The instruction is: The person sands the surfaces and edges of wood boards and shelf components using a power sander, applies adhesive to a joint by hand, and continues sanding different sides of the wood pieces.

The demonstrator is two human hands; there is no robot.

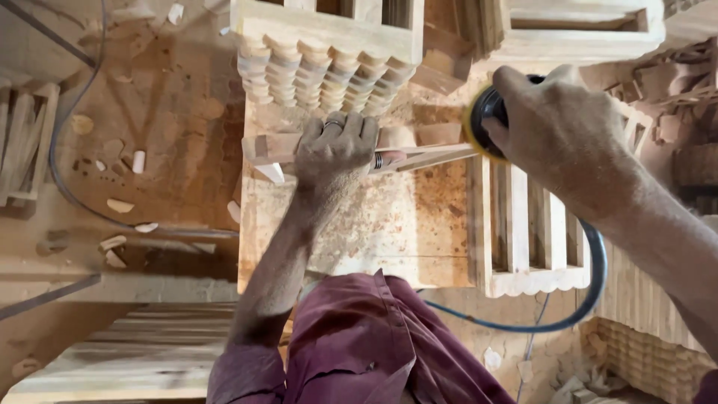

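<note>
While my left hand (336,150) is clamping its fingers around the strip (430,155) on the desk (389,232), my right hand (553,123) is gripping the sander (482,123) at its end; sanding looks unfinished, judging by the rough edge.

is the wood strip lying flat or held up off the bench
Held up. The left hand grips the wood strip, which runs across above the bench toward the sander in the right hand.

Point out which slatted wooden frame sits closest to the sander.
The slatted frame directly under the right hand and sander; the other frame lies far left.
</note>
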